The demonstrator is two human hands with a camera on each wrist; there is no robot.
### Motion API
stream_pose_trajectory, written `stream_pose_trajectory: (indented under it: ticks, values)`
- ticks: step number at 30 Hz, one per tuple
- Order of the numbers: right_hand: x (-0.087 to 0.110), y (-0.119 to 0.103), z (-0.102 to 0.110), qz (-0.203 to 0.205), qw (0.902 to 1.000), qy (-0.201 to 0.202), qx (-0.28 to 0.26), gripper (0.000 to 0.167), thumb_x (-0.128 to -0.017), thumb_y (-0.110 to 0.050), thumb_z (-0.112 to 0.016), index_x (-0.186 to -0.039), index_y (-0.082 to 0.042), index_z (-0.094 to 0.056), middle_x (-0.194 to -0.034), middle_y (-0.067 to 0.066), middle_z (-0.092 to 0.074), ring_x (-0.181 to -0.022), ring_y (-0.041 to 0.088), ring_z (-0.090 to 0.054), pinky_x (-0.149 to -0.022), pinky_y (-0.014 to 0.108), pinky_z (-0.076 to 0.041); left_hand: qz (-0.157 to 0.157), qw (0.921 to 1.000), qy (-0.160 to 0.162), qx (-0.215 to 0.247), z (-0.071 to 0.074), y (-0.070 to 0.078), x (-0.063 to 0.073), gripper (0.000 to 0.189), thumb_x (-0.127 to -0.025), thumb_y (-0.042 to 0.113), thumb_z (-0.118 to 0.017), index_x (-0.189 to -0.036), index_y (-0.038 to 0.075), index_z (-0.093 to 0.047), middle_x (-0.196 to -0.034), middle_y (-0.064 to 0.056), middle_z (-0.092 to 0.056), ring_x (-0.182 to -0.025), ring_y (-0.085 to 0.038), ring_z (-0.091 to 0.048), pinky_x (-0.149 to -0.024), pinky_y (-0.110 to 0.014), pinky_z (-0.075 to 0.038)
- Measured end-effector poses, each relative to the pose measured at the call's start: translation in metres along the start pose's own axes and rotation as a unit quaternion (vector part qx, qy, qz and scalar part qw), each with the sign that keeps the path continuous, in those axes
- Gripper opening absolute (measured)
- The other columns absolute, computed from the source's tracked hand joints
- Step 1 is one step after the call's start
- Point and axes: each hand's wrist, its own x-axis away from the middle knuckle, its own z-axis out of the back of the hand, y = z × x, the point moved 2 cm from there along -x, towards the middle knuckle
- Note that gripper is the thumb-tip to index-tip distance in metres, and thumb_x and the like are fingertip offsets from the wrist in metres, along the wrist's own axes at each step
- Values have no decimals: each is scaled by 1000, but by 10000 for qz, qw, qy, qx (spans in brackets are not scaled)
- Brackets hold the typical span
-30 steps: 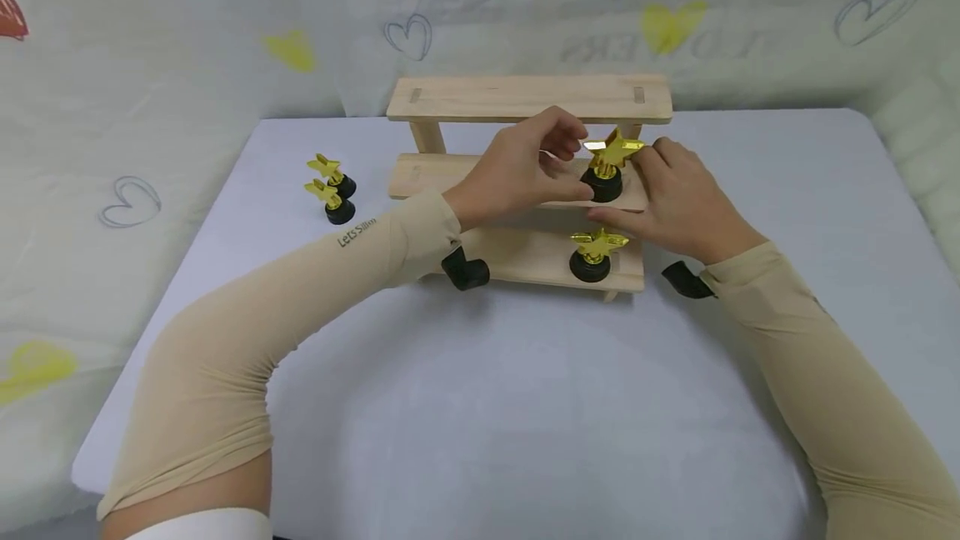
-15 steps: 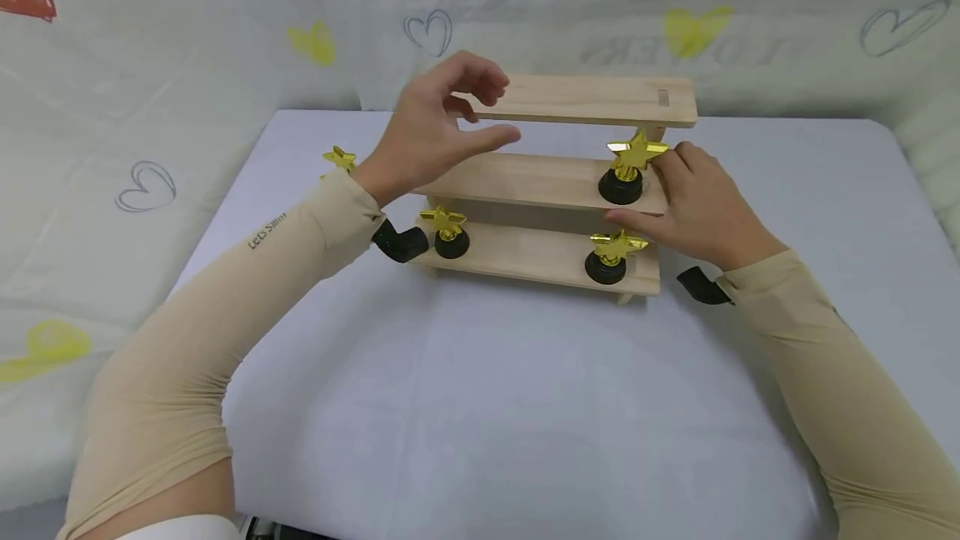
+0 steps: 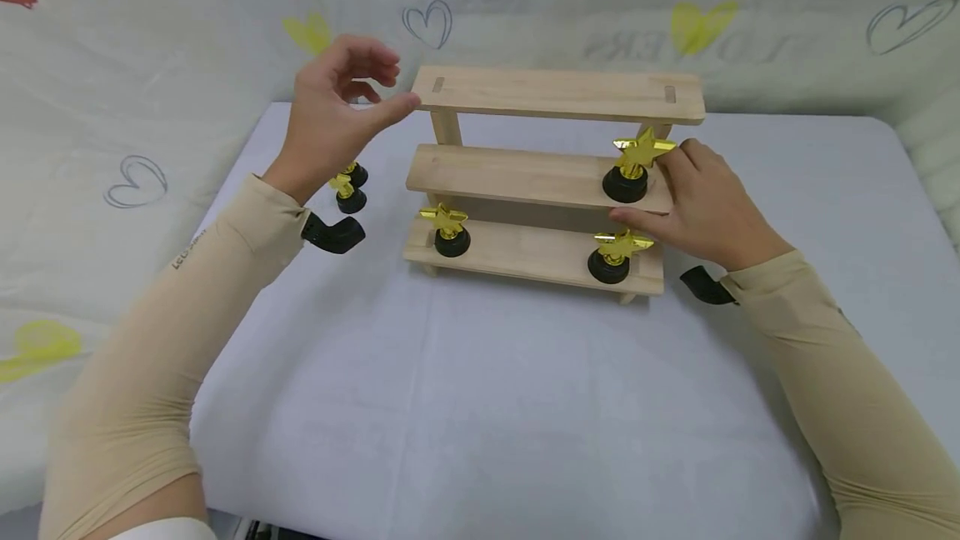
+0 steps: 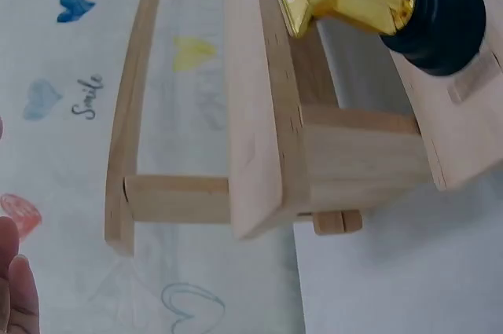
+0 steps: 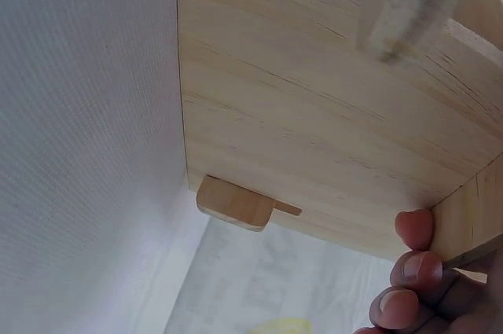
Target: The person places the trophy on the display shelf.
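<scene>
A three-tier wooden display rack (image 3: 517,173) stands on the table. My right hand (image 3: 701,207) grips the right end of its middle shelf, thumb along the front edge; the right wrist view shows its fingers (image 5: 405,307) at the wood. Beside that hand, a gold star trophy (image 3: 626,184) with a black base stands on the middle shelf. The bottom shelf bears one star trophy at its left (image 3: 452,240) and another trophy (image 3: 609,267) at its right. My left hand (image 3: 337,102) is raised, holding nothing, thumb tip near the top shelf's left end.
Two more star trophies stand on the white table (image 3: 480,407) left of the rack; the left hand partly hides the farther trophy (image 3: 358,176) and the nearer trophy (image 3: 351,202). A white sheet (image 3: 540,7) with drawn hearts hangs behind the table.
My left hand has moved left, from beside the middle-shelf trophy to the rack's left end, uncovering the bottom-left trophy. My right hand keeps its grip on the shelf end.
</scene>
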Motion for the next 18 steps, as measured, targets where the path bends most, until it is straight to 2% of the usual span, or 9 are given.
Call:
stream_pose_trajectory:
  ticks: [8, 12, 18]
  values:
    - [5, 0, 5, -107, 9999, 16, -96, 78, -79, -53, -83, -134, -5, -55, -116, 25, -57, -98, 42, -53, -88, 59, -46, 160, 9988, 442, -112, 28, -23, 14, 34, -83, 7, -83, -113, 17, -69, -106, 10, -64, -103, -11, -62, -86, -23, -48]
    - [7, -1, 6, -145, 9998, 1, -117, 79, -78, -52, -84, -135, -6, -55, -118, 25, -57, -100, 43, -53, -89, 59, -46, 452, 9976, 452, -275, 38, -39, 27, 35, -83, 9, -83, -115, 15, -69, -106, 12, -64, -105, -11, -61, -87, -23, -48]
    - [10, -2, 7, -190, 9997, -56, -119, 79, -78, -52, -84, -135, -7, -55, -119, 25, -56, -100, 42, -53, -89, 59, -46, 1017, 9932, 403, -388, 47, -65, 47, 36, -85, 15, -83, -117, 20, -68, -109, 14, -65, -110, -12, -61, -90, -20, -46]
